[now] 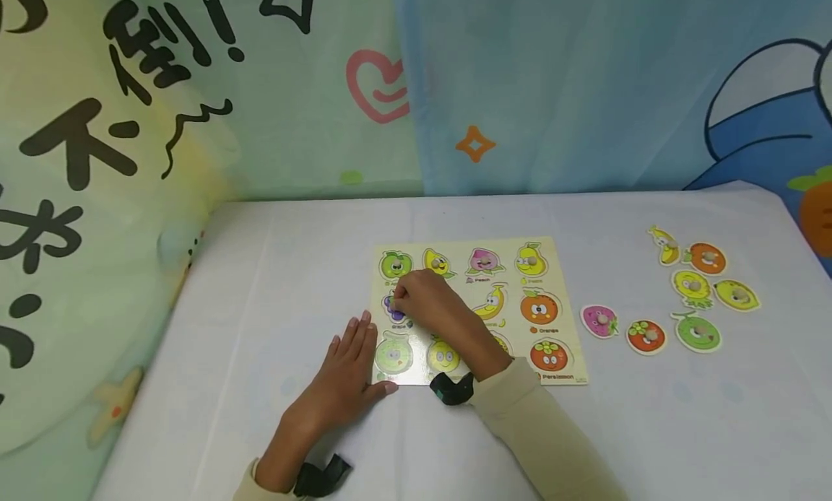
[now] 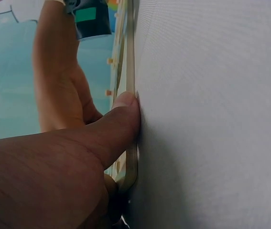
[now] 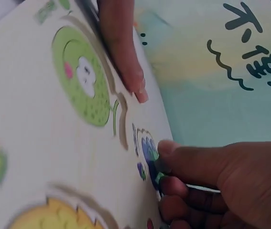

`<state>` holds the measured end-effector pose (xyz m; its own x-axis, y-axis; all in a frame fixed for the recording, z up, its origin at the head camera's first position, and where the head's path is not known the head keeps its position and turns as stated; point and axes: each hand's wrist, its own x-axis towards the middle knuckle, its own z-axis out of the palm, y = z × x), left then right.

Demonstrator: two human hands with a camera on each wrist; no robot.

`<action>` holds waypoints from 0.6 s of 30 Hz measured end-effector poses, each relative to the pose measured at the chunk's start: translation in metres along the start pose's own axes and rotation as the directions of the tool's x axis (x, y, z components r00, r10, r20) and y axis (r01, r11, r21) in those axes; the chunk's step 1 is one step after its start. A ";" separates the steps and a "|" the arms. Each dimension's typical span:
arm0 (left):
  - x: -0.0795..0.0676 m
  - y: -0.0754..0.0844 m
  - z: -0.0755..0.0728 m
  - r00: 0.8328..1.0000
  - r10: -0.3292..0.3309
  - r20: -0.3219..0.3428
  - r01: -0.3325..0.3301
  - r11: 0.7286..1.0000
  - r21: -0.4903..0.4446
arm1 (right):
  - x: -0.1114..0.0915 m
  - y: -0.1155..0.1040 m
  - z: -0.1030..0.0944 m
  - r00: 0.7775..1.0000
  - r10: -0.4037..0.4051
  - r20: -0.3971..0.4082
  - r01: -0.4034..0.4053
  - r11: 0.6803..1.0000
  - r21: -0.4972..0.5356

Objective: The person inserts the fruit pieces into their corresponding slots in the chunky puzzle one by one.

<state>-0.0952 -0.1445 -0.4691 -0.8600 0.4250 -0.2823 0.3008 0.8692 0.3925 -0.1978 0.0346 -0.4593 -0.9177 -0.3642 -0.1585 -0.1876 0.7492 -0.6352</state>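
A wooden fruit puzzle board (image 1: 575, 356) lies flat on the table. My right hand (image 1: 432, 302) reaches over its left part and pinches the grape piece (image 1: 393, 310) with thumb and fingertips, over the left end of the middle row. In the right wrist view, the purple grape piece (image 3: 149, 155) sits at the board surface, partly hidden by the fingers. My left hand (image 1: 344, 378) lies palm down at the board's lower left corner, fingers extended. Its thumb (image 2: 125, 107) presses the board's edge. A green melon recess (image 3: 80, 76) appears near the grapes.
Right of the board lie loose pieces: banana (image 1: 665, 246), orange (image 1: 706, 258), pineapple (image 1: 692, 288), lemon (image 1: 737, 295), a purple-pink fruit (image 1: 599, 321), persimmon (image 1: 646, 336) and green melon (image 1: 698, 333). Knobbed apple (image 1: 396, 264), peach (image 1: 483, 261) and pear (image 1: 531, 260) pieces occupy the top row.
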 end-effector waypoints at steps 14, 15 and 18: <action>0.002 0.000 0.003 1.000 0.004 -0.020 -0.005 1.000 -0.020 | -0.027 0.018 -0.026 0.987 0.010 -0.160 -0.002 0.999 0.048; 0.002 0.000 0.004 1.000 0.005 -0.019 -0.005 1.000 -0.020 | -0.030 0.022 -0.027 0.983 0.010 -0.182 -0.003 0.999 0.041; 0.001 0.000 0.004 1.000 0.001 -0.024 -0.002 1.000 -0.017 | -0.040 0.036 -0.030 0.971 0.026 -0.239 -0.020 0.999 0.026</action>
<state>-0.0949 -0.1433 -0.4732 -0.8693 0.4200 -0.2605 0.2953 0.8641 0.4077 -0.1782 0.0927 -0.4529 -0.9793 -0.2021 0.0106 -0.1601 0.7418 -0.6512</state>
